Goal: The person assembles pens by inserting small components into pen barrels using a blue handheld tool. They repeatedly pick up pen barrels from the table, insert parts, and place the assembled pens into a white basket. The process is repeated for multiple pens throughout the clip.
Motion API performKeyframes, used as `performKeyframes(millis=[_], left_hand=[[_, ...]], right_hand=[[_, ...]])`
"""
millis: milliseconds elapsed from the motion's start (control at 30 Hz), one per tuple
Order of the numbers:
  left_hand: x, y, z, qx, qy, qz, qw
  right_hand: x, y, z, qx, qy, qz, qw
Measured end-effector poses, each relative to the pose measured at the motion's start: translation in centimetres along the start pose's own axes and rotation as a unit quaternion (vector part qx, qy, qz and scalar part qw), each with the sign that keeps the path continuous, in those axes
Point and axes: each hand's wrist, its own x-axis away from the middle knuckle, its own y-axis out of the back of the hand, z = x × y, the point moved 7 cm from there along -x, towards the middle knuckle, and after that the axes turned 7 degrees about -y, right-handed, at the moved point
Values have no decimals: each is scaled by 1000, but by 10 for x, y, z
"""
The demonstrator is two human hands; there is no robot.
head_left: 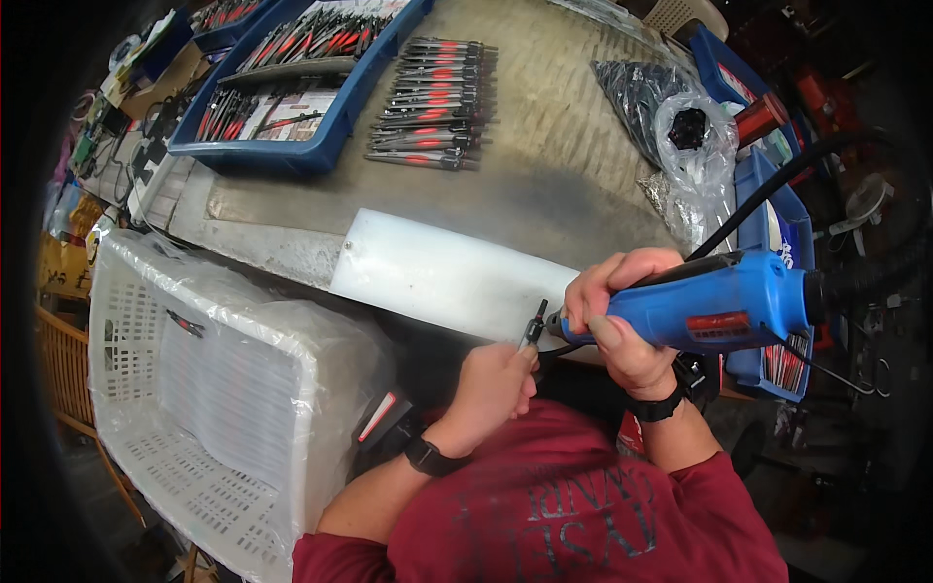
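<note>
My right hand (637,358) is closed around a blue corded electric screwdriver (724,296), whose nose points left. Just left of that nose, my left hand (491,389) pinches a slim black-and-silver part (535,325), its black end sticking up out of the fingers. Whether the nose touches the part, I cannot tell. Both hands are at the near edge of a long white plastic block (437,274) on the worktable (544,146). Farther back lies a column of slim grey-and-black pieces with red middles (439,102).
A blue tray (258,154) at the back left holds similar pieces. To my left stands a white perforated basket (301,428) lined with clear plastic. Bags of small dark parts (637,107) lie at the right, beside blue bins (763,199). A black cable (748,204) arches over the screwdriver.
</note>
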Motion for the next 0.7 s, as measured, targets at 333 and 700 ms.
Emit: performKeyframes(millis=[333,700], left_hand=[[0,-1,-1,4,-5,-11,1000],[0,-1,1,10,-25,-10,1000]], right_hand=[[-7,-3,-7,18,-25,-58,998],[-3,0,8,-52,11,-40,998]])
